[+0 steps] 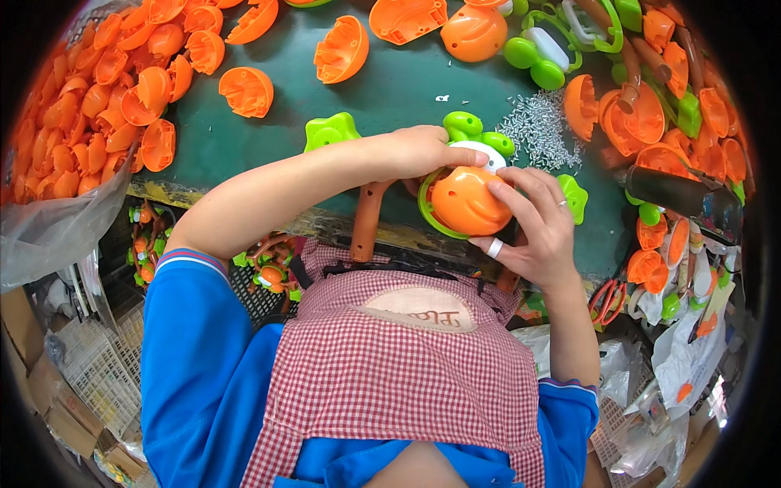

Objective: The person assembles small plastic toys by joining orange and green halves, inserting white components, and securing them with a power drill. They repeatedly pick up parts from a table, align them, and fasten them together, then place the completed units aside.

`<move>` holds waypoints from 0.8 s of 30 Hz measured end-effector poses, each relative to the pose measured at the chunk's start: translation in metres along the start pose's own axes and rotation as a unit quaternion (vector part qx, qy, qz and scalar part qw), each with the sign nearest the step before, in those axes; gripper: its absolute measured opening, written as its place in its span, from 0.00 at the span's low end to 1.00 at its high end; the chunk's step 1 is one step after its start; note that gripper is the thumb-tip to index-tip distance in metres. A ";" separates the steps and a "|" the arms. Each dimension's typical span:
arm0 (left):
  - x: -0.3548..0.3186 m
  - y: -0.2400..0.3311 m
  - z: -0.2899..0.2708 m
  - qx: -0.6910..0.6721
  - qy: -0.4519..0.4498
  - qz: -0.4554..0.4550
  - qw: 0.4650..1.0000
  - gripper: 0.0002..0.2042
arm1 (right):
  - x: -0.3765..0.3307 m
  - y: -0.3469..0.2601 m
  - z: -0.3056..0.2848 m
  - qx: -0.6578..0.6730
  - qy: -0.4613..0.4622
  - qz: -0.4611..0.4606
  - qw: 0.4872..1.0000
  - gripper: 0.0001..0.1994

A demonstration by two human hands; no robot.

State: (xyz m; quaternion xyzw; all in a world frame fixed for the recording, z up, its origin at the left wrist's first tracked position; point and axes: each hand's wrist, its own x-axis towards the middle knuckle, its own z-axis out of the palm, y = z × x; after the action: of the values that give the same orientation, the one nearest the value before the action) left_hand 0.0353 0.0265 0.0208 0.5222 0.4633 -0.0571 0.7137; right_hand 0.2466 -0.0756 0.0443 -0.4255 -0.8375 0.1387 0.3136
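Note:
At the near edge of the green table, both hands are closed on a plastic toy body with a rounded orange shell [464, 203]. A light green rim [426, 203] runs along the shell's left side, and a white part [486, 154] with green knobs [464, 126] sits above it. My left hand [419, 154] grips from the upper left, thumb on the white part; its other fingers are partly hidden. My right hand [533, 224] holds the shell's right side, fingers above and thumb below. A brown tube [368, 224] hangs over the edge beside the toy. Green star-shaped pieces [332, 130] lie on either side.
Orange half shells [89, 114] are heaped at the left, with a few loose [246, 92] across the back. Small screws [541, 130] are piled beyond my right hand. At the right lie mixed parts and a dark-handled tool [679, 195]. Red-handled scissors [606, 301] hang below.

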 end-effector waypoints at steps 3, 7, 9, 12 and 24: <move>0.004 -0.008 -0.002 0.015 -0.020 0.019 1.000 0.40 | -0.004 -0.003 0.006 0.010 0.006 0.004 1.000 0.31; 0.004 -0.009 -0.001 -0.006 -0.031 0.020 0.999 0.40 | -0.004 -0.008 0.008 0.001 -0.012 -0.009 1.000 0.31; 0.006 -0.011 0.000 0.007 -0.014 0.013 1.000 0.39 | -0.003 -0.006 0.009 -0.001 -0.039 0.010 0.999 0.32; 0.000 -0.007 0.000 -0.030 -0.028 0.025 0.999 0.38 | -0.006 -0.005 0.008 -0.005 -0.028 0.031 0.999 0.32; -0.008 -0.015 -0.006 0.118 -0.065 0.127 0.983 0.41 | -0.051 0.030 -0.043 -0.212 0.414 0.049 0.884 0.23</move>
State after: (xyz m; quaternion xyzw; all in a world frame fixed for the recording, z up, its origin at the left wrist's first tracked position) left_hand 0.0182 0.0212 0.0162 0.6522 0.3357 -0.0540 0.6775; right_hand 0.3159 -0.0998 0.0414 -0.5408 -0.6191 -0.2154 0.5271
